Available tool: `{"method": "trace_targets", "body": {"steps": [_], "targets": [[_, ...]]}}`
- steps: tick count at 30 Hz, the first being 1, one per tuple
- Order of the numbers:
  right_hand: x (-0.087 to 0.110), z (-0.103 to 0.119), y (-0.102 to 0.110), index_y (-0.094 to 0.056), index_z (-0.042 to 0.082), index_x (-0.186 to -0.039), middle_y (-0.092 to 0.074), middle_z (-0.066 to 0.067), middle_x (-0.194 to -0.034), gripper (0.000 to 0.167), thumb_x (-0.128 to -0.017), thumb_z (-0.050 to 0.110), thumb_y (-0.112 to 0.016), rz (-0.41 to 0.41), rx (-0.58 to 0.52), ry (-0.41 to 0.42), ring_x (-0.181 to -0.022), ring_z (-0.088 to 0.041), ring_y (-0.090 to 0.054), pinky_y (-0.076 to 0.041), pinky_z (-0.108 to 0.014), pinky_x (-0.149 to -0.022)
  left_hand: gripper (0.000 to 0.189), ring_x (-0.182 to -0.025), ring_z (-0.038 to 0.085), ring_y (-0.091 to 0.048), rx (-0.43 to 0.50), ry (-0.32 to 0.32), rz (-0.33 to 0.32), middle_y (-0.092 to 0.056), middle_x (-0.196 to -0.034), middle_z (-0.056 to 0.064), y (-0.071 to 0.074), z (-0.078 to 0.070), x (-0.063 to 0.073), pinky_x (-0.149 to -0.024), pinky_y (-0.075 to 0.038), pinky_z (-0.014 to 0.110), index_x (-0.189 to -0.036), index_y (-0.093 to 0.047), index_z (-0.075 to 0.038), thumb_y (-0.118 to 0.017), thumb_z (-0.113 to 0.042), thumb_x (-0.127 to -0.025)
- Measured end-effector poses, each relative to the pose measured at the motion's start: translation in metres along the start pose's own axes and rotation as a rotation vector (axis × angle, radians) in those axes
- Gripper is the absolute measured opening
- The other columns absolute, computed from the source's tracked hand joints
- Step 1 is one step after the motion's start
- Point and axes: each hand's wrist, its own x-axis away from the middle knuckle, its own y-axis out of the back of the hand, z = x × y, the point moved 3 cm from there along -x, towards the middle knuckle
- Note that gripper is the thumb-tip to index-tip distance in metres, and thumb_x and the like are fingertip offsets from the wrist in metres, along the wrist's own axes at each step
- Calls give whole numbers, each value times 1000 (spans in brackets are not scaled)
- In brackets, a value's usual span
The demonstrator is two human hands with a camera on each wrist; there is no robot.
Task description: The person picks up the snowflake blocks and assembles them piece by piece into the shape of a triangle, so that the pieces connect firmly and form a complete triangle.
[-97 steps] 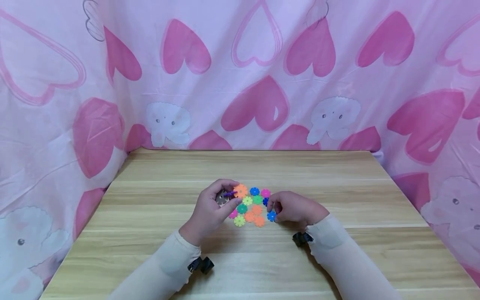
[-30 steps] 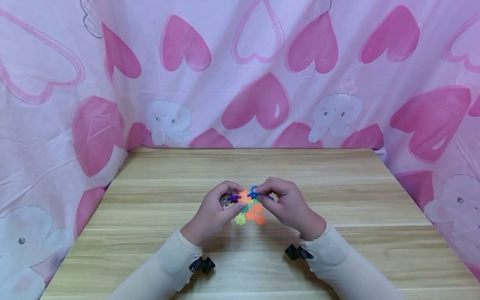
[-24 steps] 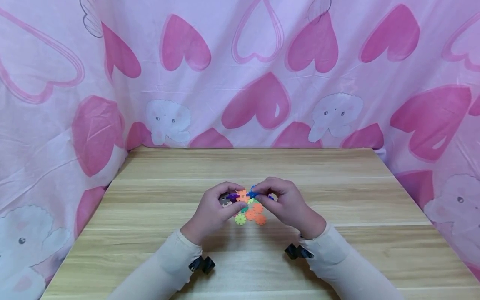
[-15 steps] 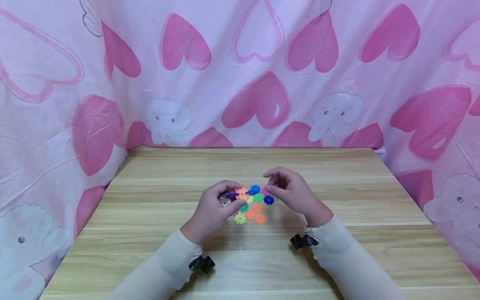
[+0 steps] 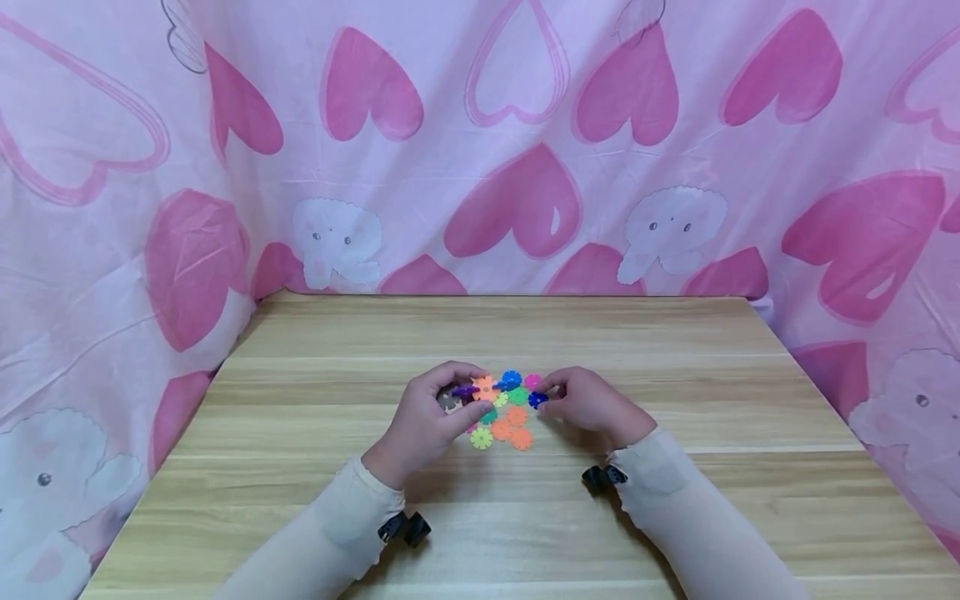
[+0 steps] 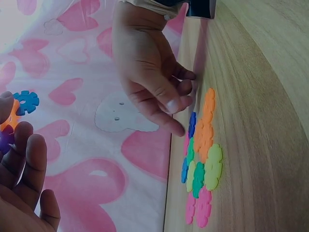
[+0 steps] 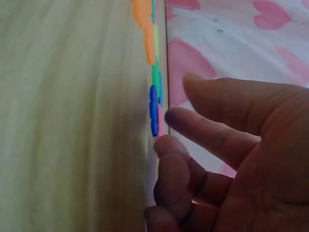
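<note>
Head view: left hand (image 5: 431, 417), left of centre, pinches an orange disc (image 5: 484, 388) between thumb and fingertips, raised off the table (image 5: 345, 333). Joined to it, apparently by slots: purple disc (image 6: 6, 141) on one side, blue disc (image 6: 27, 102) on the other. Left wrist view has this group at the left edge of the frame, blue uppermost. Grip is on the middle disc, presumably so that both neighbours stick out sideways and their rims are free. Grey disc (image 5: 448, 402), partly behind the hand in the head view: cannot tell whether joined to the group.

Right hand (image 5: 592, 408), right of centre: thumb and forefinger apart, gap moderate, other fingers curled in; nothing seen held. Right wrist view shows the fingertips just beside the navy disc (image 7: 154, 111), contact not clear. Hand is low and side-on, likely because a flat disc is best picked up by its rim.

Loose discs lie flat, mid-frame, near or against one another: loose orange discs (image 5: 517, 416), yellow disc (image 5: 482, 438), green disc (image 5: 519, 396), pink disc (image 5: 532, 381). Spread out in nearly one layer, probably so each colour can be seen and reached. Navy lies at the right edge of the group, nearest the right hand.
</note>
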Motion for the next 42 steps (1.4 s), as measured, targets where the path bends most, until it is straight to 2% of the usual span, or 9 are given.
{"method": "trace_targets", "body": {"steps": [8,15,21,24,28,32,35,38,42], "targets": [[0,-2,-2,-77,19,-106,-65,-9,-106,18,-91,9,-82,25,47,14,-95,-29,-56,-50,-34,-72,35,-98,25,-64,-15,-14,-3,-69,-114,7,-1,-1,0,-81,-62,27,-125,-72,-13,-83,-14,-92],[3,1,-4,-68,15,-104,-62,-10,-103,26,-87,0,-81,54,99,7,-86,-29,-56,-50,-33,-62,34,-97,25,-65,-4,-17,1,-68,-113,8,-1,0,0,-81,-62,28,-125,-72,-13,-82,-15,-93],[5,2,-5,-61,12,-98,-61,-9,-94,27,-87,5,-84,69,192,23,-79,-29,-58,-49,-32,-57,34,-97,24,-66,-4,-2,-4,-68,-114,7,-1,-1,0,-81,-62,28,-125,-71,-13,-82,-15,-93],[6,2,-4,-58,11,-97,-59,-11,-92,25,-90,9,-82,80,193,16,-75,-29,-58,-48,-32,-54,34,-96,24,-66,-7,1,-6,-68,-114,7,0,-2,1,-81,-62,28,-125,-71,-14,-82,-15,-93],[6,3,-1,-58,11,-99,-57,-11,-91,21,-93,11,-78,84,114,40,-78,-29,-57,-47,-33,-59,34,-97,24,-65,-11,2,-9,-68,-114,7,0,-3,0,-82,-61,27,-125,-71,-14,-82,-15,-93],[8,11,5,-62,12,-108,-57,-9,-85,17,-95,7,-72,70,-42,164,-73,-25,-54,-46,-31,-62,34,-99,24,-65,-7,-5,-11,-69,-114,7,1,-3,0,-83,-61,27,-125,-71,-12,-81,-14,-94],[14,22,11,-64,9,-119,-60,-10,-84,22,-97,4,-68,61,-165,335,-71,-22,-54,-49,-29,-61,33,-100,24,-65,-7,-12,-14,-69,-114,7,2,-4,0,-83,-62,28,-125,-71,-12,-81,-15,-94],[23,34,16,-64,3,-125,-63,-12,-90,26,-100,4,-68,69,-297,483,-76,-22,-61,-57,-28,-68,33,-99,24,-65,-11,-17,-17,-69,-113,7,3,-4,-1,-83,-62,28,-125,-71,-13,-81,-16,-94],[37,45,19,-61,-1,-128,-64,-12,-96,27,-102,1,-65,99,-439,567,-84,-22,-66,-62,-31,-79,33,-98,25,-65,-8,-25,-20,-69,-113,7,4,-5,-1,-82,-62,28,-125,-71,-12,-81,-15,-94]]}}
